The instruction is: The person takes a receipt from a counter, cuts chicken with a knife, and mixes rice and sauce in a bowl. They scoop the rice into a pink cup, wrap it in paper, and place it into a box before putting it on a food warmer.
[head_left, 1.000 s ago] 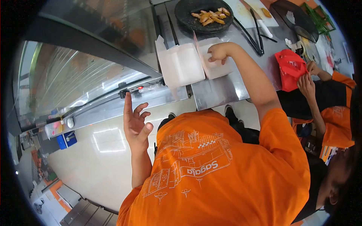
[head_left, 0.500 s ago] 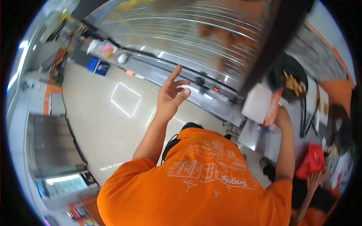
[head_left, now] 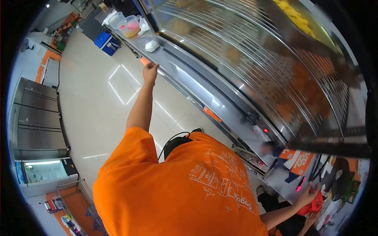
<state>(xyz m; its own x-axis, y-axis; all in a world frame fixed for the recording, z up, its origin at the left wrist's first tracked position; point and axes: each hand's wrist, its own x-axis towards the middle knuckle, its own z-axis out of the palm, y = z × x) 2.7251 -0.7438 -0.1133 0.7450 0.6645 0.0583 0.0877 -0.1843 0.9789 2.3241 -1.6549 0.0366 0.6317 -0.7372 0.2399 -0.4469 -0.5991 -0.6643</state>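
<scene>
My left hand (head_left: pixel 150 73) is stretched out at the edge of the steel counter (head_left: pixel 179 70), its fingers drawn together beside an orange label (head_left: pixel 145 61). Whatever they pinch is too small to make out. At the lower right, my right hand (head_left: pixel 309 195) reaches over the worktop with fingers apart. It is near a pink marker-like item (head_left: pixel 301 183) and a red cap-like item (head_left: pixel 316 204); I see nothing held in it. Orange-and-white paper packaging (head_left: pixel 296 160) lies on the worktop beyond that hand.
A glass display case (head_left: pixel 240 55) with wire racks and fried food fills the upper right. Plastic tubs (head_left: pixel 129 26) and a white bundle (head_left: pixel 152 46) stand on the counter. A blue cool box (head_left: pixel 106 43) sits on the floor. A co-worker's hand (head_left: pixel 311 220) is close at lower right.
The view has turned and shifted. My left hand went from spread fingers in the air to closed at the counter edge. My right hand has let go of the white-and-orange paper packaging.
</scene>
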